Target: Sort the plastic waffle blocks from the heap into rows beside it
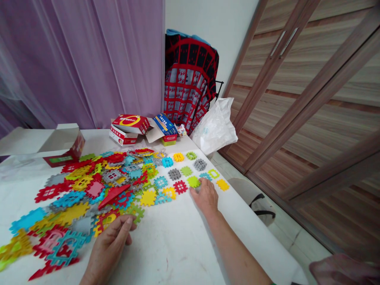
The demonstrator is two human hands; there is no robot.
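Note:
My right hand (206, 198) reaches over the rows of loose pieces, its thumb and fingers apart beside a light green square piece (194, 181). A blue piece (204, 175) lies just beyond its fingertips. My left hand (114, 239) is at the front edge of a mixed heap of toothed plastic pieces (89, 188), thumb and fingers drawn together next to a green piece (137, 213). Whatever those fingers may hold is hidden. Near my right hand lie a red piece (180, 187), a grey piece (174, 174) and a yellow piece (222, 185).
Open cardboard boxes stand at the back of the white table (172, 245): a red one (130, 123), a blue one (165, 124) and a larger one (63, 148) at left. A white plastic bag (216, 126) is at the table's far right corner.

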